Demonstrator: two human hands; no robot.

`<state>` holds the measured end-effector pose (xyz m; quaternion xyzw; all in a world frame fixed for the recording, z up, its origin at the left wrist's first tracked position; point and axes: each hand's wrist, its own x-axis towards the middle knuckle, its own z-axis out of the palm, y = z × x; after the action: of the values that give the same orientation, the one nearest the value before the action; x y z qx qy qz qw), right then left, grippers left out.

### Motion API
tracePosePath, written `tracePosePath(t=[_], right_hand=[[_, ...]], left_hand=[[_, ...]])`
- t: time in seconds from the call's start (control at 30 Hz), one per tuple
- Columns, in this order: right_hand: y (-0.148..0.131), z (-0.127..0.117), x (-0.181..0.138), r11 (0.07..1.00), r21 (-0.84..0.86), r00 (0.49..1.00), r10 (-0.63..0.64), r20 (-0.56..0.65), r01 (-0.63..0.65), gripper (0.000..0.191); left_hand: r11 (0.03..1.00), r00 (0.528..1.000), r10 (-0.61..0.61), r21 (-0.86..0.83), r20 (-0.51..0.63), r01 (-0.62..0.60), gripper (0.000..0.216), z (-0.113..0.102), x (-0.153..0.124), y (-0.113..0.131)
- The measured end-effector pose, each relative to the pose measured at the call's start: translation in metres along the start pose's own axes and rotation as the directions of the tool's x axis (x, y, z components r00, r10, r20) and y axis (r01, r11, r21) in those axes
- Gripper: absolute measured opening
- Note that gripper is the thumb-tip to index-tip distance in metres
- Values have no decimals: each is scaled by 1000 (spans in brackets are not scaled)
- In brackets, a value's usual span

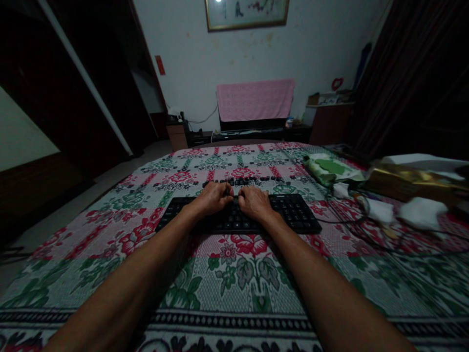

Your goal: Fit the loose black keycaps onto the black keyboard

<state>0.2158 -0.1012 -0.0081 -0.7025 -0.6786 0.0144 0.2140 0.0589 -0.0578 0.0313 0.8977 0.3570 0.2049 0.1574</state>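
Observation:
A black keyboard [295,213] lies flat on a floral bedspread [234,278] in front of me. My left hand [214,197] and my right hand [255,202] rest side by side on its middle, almost touching. The fingers of both hands curl down tightly onto the far key rows, and what they pinch is hidden. Just beyond the keyboard, a line of several loose black keycaps [264,181] sits on the bedspread. Both my forearms reach in from the bottom of the view.
A thin black cable [340,222] runs right from the keyboard. At the right lie a green-and-white packet [328,168], a gold box [406,181] and white wads [421,213]. A pink cloth [255,100] covers a screen by the far wall. Floor shows at the left.

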Motion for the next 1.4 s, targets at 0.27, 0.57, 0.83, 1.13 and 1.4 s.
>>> tracePosePath(t=[0.27,0.57,0.83,1.13,1.4], right_hand=[[1,1,0,1000,-15,1000,-10,-7,10,25],[1,2,0,1000,-4,1000,-4,1,4,25],[3,-12,6,969,169,983,-177,-45,182,33],[-1,-12,15,657,725,959,-284,-14,205,23],[9,-25,14,502,864,962,-214,168,-39,26]], left_hand=[[982,997,-13,188,-70,26,16,13,-22,13],[989,974,-138,-86,-181,124,16,13,-22,-4],[851,949,-260,-507,-181,136,25,8,-17,-17],[595,930,-347,-795,-121,118,31,-9,-17,-1],[549,954,-286,-831,-89,87,33,-16,-21,6]])
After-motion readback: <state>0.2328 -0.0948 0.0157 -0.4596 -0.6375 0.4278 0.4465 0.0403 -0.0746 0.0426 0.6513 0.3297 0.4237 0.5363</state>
